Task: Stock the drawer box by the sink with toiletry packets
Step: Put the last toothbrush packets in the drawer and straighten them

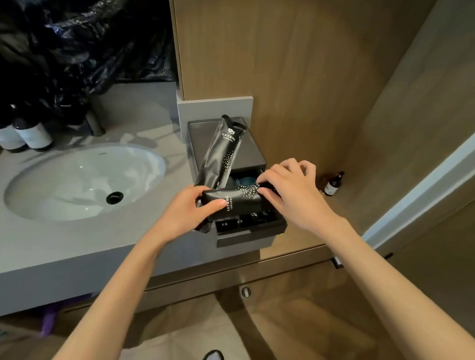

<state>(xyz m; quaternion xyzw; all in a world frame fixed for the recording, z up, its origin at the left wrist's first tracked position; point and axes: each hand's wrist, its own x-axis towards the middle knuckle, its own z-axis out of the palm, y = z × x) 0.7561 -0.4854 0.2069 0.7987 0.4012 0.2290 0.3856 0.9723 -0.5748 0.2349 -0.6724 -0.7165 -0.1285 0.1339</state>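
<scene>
- The black drawer box (252,151) stands on the grey tabletop (68,246) just right of the sink (83,182), against the wooden wall panel; its drawer (250,229) is pulled out toward the person.
- The drawer already holds stock: small dark items line its front row and something round and blue lies further back, so the filling looks partly done.
- The left hand (189,210) holds the near toiletry packet (233,201) by its left end, thumb lying on top and fingers curled beneath, closed around it.
- The right hand (286,186) pinches the same packet's right end with bent fingers (268,196); the packet lies crosswise just above the open drawer, not yet settled inside.
- A second black packet (223,150) leans tilted, its upper end over the box's lid and its lower end behind the left hand; whether that hand also grips it cannot be told.
- Left to do, as a judgement: lower the crosswise packet in, place the leaning one, and push the drawer shut.
</scene>
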